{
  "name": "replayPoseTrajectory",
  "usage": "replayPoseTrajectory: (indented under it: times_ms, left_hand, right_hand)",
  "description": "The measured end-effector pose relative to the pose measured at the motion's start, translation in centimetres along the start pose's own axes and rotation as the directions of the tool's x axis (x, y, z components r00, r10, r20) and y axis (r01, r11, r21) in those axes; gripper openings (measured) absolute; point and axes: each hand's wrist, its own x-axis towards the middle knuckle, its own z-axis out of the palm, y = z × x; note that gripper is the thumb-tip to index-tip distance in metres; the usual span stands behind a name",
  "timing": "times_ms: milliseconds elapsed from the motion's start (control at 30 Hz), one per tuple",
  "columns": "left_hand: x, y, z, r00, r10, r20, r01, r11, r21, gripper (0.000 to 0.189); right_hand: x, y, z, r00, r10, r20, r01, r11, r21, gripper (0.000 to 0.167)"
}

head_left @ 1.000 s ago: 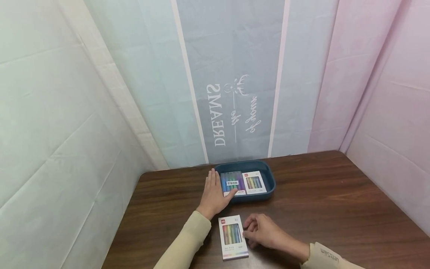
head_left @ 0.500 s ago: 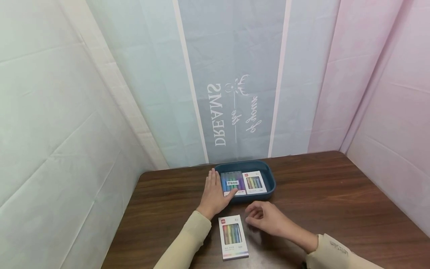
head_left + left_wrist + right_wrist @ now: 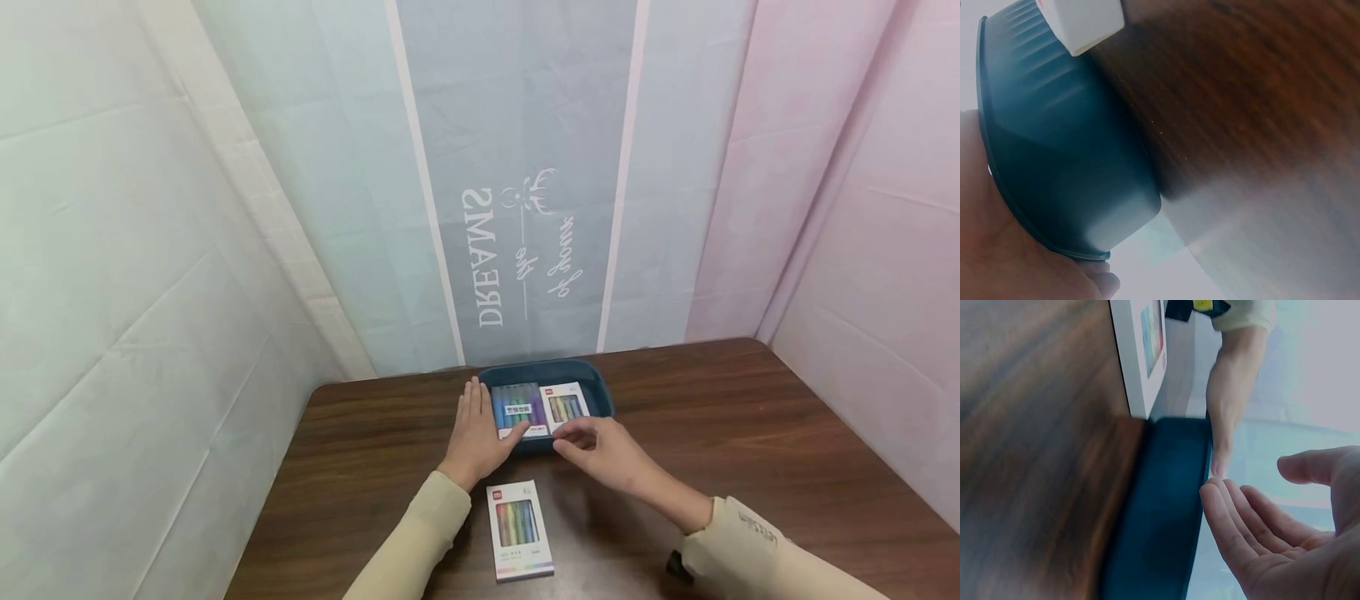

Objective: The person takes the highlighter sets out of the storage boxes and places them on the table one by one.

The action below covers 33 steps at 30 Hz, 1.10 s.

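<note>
My left hand [image 3: 476,446] lies along the left side of a dark blue tray [image 3: 551,365], fingers straight and thumb reaching over the front rim. In the left wrist view it presses against the tray's edge. Inside the tray sit a clear pack of coloured pens [image 3: 517,398] and, to its right, a white windowed box of pens [image 3: 564,400]. My right hand [image 3: 618,458] hovers at the tray's front right rim, fingers loosely bent; the right wrist view shows nothing between thumb and fingers. A similar white pen box [image 3: 519,529] lies on the table before the tray.
The brown wooden table [image 3: 750,442] extends left and right of the tray. Behind it hangs a pastel curtain [image 3: 525,125] with mirrored lettering, close to the table's back edge. Fabric walls stand at both sides.
My right hand has moved away from the pen box on the table, forward to the tray's front right rim. The left hand and that box stay in place.
</note>
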Motion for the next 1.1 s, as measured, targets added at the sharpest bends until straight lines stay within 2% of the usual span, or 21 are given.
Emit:
replayPoseTrajectory:
  times_ms: [200, 433, 667, 900, 1100]
  left_hand:
    - [0.2, -0.2, 0.2, 1.0, 0.009, -0.003, -0.009, 1.0, 0.019, 0.108]
    - [0.2, -0.2, 0.2, 1.0, 0.008, 0.002, -0.008, 1.0, 0.016, 0.108]
    - [0.1, -0.1, 0.1, 1.0, 0.007, -0.001, -0.007, 1.0, 0.016, 0.108]
    - [0.1, -0.2, 0.3, 1.0, 0.006, 0.016, -0.006, 0.999, 0.034, 0.108]
    - [0.1, -0.2, 0.3, 1.0, 0.013, -0.004, -0.013, 1.0, 0.015, 0.107]
  right_hand:
    - [1.0, 0.6, -0.6, 0.997, 0.011, -0.081, -0.014, 1.0, -0.028, 0.022]
    - [2.1, 1.4, -0.8, 0.992, 0.016, -0.127, -0.02, 0.999, -0.029, 0.026]
    - [3.1, 2.1, -1.0, 0.987, 0.071, -0.144, -0.079, 0.996, -0.049, 0.031]
    - [3.5, 2.7, -1.3, 0.986, 0.101, -0.134, -0.108, 0.993, -0.044, 0.037]
    - [3.9, 2.8, -1.2, 0.985, 0.106, -0.134, -0.114, 0.992, -0.049, 0.04]
